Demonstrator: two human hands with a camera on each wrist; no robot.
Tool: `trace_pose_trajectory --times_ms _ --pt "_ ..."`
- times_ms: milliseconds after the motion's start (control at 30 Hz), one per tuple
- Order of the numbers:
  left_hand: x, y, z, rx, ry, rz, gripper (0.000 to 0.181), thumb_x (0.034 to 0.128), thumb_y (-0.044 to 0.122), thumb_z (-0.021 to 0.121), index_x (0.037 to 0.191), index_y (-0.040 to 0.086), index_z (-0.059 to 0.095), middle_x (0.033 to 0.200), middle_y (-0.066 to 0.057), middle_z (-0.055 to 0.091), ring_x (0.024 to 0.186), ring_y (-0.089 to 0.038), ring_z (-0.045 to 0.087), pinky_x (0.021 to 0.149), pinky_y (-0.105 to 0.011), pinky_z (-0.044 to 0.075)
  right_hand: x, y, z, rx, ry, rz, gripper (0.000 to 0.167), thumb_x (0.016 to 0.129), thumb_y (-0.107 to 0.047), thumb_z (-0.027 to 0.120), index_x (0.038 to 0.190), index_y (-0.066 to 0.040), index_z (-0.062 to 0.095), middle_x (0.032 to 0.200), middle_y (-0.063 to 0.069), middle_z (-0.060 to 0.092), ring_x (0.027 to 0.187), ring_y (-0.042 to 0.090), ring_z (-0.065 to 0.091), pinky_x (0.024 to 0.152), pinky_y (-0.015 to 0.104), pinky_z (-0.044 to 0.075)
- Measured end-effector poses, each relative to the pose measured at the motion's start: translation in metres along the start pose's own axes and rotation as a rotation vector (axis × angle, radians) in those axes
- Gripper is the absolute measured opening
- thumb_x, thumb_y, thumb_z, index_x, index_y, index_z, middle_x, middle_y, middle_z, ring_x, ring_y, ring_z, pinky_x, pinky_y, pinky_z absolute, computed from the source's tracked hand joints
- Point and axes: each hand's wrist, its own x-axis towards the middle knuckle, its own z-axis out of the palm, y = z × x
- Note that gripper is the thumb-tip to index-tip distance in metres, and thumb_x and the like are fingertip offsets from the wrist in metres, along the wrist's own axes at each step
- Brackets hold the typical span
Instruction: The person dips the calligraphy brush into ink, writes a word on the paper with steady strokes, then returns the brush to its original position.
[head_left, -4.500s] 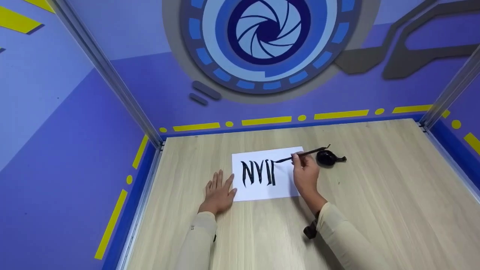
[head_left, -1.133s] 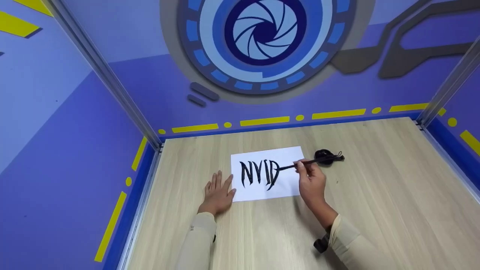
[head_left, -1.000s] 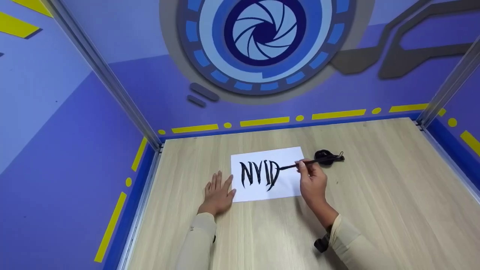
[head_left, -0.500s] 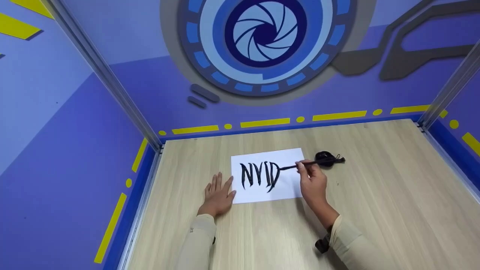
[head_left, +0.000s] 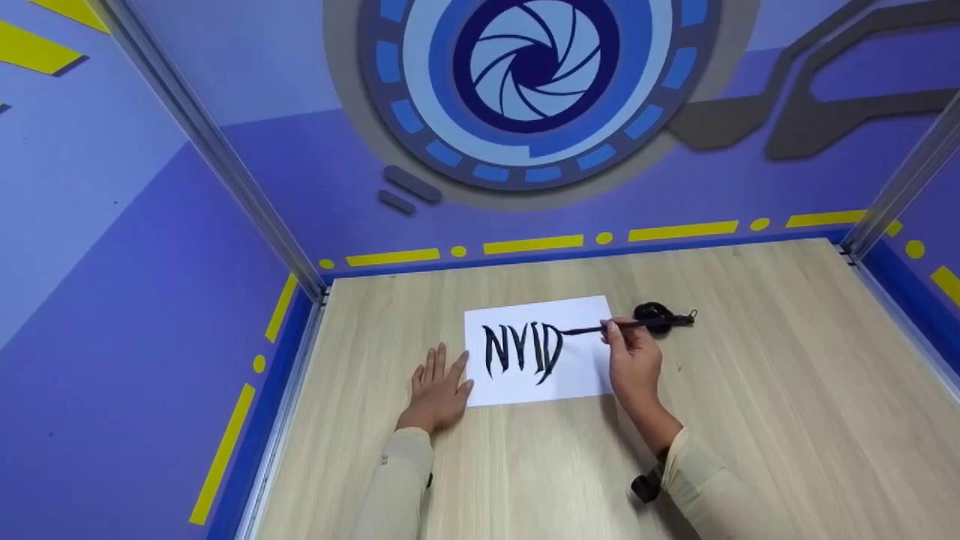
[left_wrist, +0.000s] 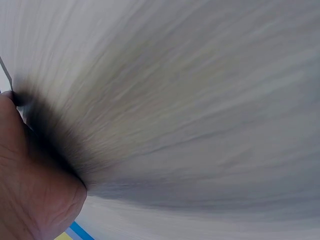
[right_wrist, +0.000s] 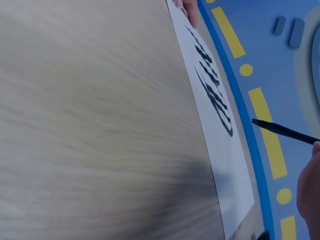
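A sheet of white paper (head_left: 510, 390) lies on the table with brushed black letters (head_left: 517, 351) that read NVID. My left hand (head_left: 436, 390) lies flat with fingers spread, its fingertips and thumb at the paper's left edge. In my right hand (head_left: 637, 367), over the paper's right side, thumb and fingers pinch a dark writing brush (head_left: 585, 331). The brush tip points left, beside the top of the D; in the right wrist view the brush (right_wrist: 285, 131) appears raised off the sheet. Part of the left hand (left_wrist: 35, 195) fills the left wrist view's lower left corner.
A round, glossy black dish (head_left: 651, 313) stands just right of the paper, partly behind the brush handle. Blue patterned panels (head_left: 285, 187) wall the wooden table (head_left: 525, 472) at the back and both sides. A black device (head_left: 645, 487) hangs at the right wrist.
Since the earliest frame, a curved stroke has turned the last upright line into a D. My right hand has shifted right and slightly down with the brush; the left hand has stayed in place.
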Motion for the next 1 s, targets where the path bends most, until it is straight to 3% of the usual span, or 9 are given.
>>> trace_pose_trajectory --times_ms 167,333,533,733,1000 --pt "-0.005 0.005 -0.005 0.024 0.003 0.009 0.06 0.1151 0.043 0.037 0.172 0.025 0.026 0.182 -0.019 -0.001 0.17 -0.041 -0.003 0.135 -0.064 0.004 0.002 0.004 0.001 -0.04 0.011 0.035 0.02 0.106 -0.012 0.066 0.115 0.005 0.074 0.109 0.027 0.078 0.09 0.008 0.073 0.081 0.011 0.058" --pt "0.0 0.002 -0.001 0.02 -0.001 0.011 0.061 0.1146 0.044 0.036 0.172 0.027 0.025 0.182 -0.018 -0.003 0.17 -0.041 -0.005 0.135 -0.064 0.003 0.004 0.004 0.003 -0.034 0.018 0.072 0.022 0.108 -0.008 0.062 0.117 0.01 0.07 0.116 0.033 0.076 0.092 0.008 0.074 0.082 0.012 0.058" --pt "0.009 -0.008 0.009 0.024 0.0 0.0 0.062 0.1133 0.049 0.035 0.172 0.032 0.023 0.183 -0.014 -0.007 0.17 -0.037 -0.007 0.136 -0.062 0.001 0.006 0.006 0.002 0.002 -0.003 0.071 0.021 0.107 -0.012 0.065 0.116 0.005 0.073 0.115 0.028 0.078 0.091 0.004 0.073 0.083 0.013 0.059" --pt "0.01 -0.009 0.009 0.018 0.012 0.002 0.062 0.1132 0.051 0.035 0.171 0.033 0.024 0.183 -0.014 -0.005 0.17 -0.037 -0.007 0.136 -0.062 0.002 0.008 0.009 0.001 -0.002 -0.009 0.068 0.021 0.106 -0.012 0.067 0.117 0.004 0.075 0.118 0.026 0.078 0.092 0.005 0.073 0.083 0.011 0.058" --pt "0.011 -0.013 0.013 0.022 0.023 -0.006 0.062 0.113 0.051 0.035 0.171 0.034 0.024 0.183 -0.013 -0.005 0.171 -0.037 -0.006 0.136 -0.062 0.003 0.014 0.012 0.003 -0.081 -0.031 0.075 0.02 0.106 -0.013 0.066 0.118 0.0 0.077 0.116 0.024 0.078 0.092 0.005 0.073 0.082 0.009 0.055"
